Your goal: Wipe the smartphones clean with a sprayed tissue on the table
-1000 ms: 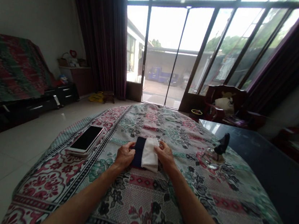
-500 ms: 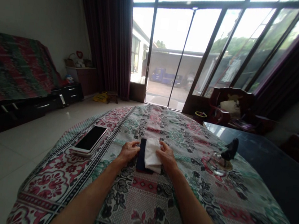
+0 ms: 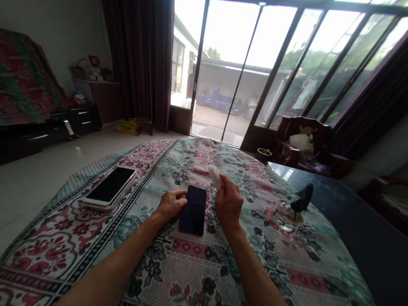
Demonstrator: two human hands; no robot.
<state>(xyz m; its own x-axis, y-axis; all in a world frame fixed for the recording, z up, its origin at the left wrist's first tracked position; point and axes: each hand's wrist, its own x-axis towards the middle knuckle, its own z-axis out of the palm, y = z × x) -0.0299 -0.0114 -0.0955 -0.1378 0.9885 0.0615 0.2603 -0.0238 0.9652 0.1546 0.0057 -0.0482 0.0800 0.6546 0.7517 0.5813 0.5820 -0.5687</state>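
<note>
A dark phone [image 3: 193,216] with a black screen lies flat on the patterned tablecloth [image 3: 209,263] in front of me. My left hand [image 3: 171,204] grips its left edge, thumb at the rim of the screen. Just right of the phone, my right hand [image 3: 229,202] is closed and raised a little above the table. It pinches a white cloth [image 3: 215,176], whose end sticks out beyond the fingers, pointing away from me; whether it is fabric or paper I cannot tell.
To the left rests a larger white-framed device [image 3: 111,185] with a dark screen. A glass dish with a black object [image 3: 301,199] stands to the right. Beyond the table's right side is a dark glossy surface [image 3: 348,220].
The white cloth has been lifted off the phone and bunched up in my right hand, uncovering the screen. My left hand has stayed at the phone's left edge.
</note>
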